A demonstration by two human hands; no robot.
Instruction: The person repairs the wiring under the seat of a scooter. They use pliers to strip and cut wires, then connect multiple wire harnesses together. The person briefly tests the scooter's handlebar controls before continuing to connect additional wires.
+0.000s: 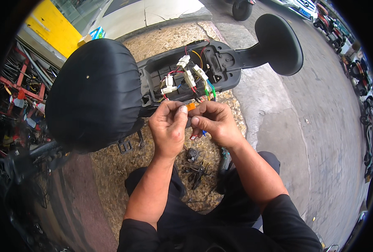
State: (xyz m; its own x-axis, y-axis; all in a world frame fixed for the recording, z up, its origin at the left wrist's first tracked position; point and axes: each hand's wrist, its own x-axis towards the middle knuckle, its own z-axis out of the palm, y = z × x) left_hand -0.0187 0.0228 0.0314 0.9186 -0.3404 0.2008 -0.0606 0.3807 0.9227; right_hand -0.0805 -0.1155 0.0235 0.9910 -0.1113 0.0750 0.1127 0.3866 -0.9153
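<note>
My left hand (168,126) pinches a small orange connector (190,106) between thumb and fingers. Close against it, my right hand (216,124) is closed, thumb pressed to the forefinger; what it grips is mostly hidden. Red and blue bits (193,136) peek out beneath the fingers. Just beyond both hands lies an open black plastic compartment (232,80) of a scooter-like vehicle. Several white plug connectors, one of them a white connector (189,78), sit in it on coloured wires. Green-sleeved wires (210,93) hang over its near edge by my right hand.
A black padded seat (94,92) rises at the left, and a black backrest (281,44) juts out far right. Dark loose parts (195,172) lie on the stone floor between my knees, beside a teal-and-black tool (225,159). A red rack (24,80) full of parts stands left.
</note>
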